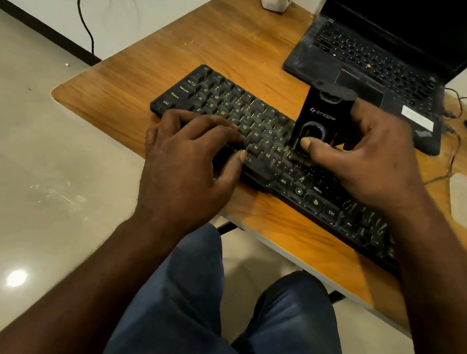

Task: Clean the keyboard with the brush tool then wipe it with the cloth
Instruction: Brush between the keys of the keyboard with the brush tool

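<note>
Right now you are on the brushing step: your right hand [377,160] has its grip pinched on the brush [322,117], bristles down on the keyboard [231,105] on the counter [234,38], your left hand [192,154] presses the keys, grip spread, so next sweep along the rows.

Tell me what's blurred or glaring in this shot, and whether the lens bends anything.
Head view: the brush and right hand are smeared by motion; the keyboard goes soft at its right end, while keys near the left hand read clearly; a bright glare spot sits on the floor; wide-angle distortion is mild, the table edge looks nearly straight.
</note>
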A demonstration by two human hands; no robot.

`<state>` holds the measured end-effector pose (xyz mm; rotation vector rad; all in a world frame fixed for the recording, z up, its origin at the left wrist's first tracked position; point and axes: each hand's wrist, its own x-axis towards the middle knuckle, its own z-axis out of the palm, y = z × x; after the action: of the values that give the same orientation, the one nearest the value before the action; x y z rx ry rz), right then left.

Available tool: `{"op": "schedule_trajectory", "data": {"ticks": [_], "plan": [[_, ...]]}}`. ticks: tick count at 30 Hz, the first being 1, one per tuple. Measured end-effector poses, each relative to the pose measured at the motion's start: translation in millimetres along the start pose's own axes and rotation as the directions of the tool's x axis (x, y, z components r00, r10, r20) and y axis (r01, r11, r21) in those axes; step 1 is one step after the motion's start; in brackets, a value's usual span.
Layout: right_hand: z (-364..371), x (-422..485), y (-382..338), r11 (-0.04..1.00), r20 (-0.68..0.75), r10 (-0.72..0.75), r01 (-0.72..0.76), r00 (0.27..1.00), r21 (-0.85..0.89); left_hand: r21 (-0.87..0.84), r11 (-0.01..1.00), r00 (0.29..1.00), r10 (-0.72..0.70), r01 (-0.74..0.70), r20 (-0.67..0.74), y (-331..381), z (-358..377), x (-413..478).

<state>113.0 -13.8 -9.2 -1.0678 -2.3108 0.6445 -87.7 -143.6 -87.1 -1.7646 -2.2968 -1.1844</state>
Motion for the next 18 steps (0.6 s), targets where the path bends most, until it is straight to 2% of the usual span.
{"op": "schedule_trajectory", "data": {"ticks": [5,8,12,16,18], "plan": [[7.2,-12.3,-0.2,0.993,0.048,-0.104,0.101,0.993,0.055,0.005,1.0,1.0,-0.001,0.001,-0.003,-0.1,0.5,-0.4],[14.3,-10.1,-3.8,0.995,-0.03,-0.075,0.077,0.997,0.063,0.008,1.0,1.0,0.003,-0.003,-0.005,0.3,0.6,-1.0],[22.9,-9.1,-11.8,0.99,0.029,-0.126,0.124,0.992,0.068,0.017,1.0,1.0,0.008,-0.008,-0.002,-0.6,0.7,-1.4],[22.3,-5.1,-12.0,0.995,-0.014,-0.088,0.088,0.996,0.039,0.005,1.0,1.0,0.008,-0.008,-0.005,-0.3,0.5,-1.2],[23.2,-6.7,-11.3,0.993,0.047,-0.098,0.095,0.994,0.065,0.007,1.0,1.0,0.011,-0.011,-0.007,-0.1,0.6,-1.5]]}}
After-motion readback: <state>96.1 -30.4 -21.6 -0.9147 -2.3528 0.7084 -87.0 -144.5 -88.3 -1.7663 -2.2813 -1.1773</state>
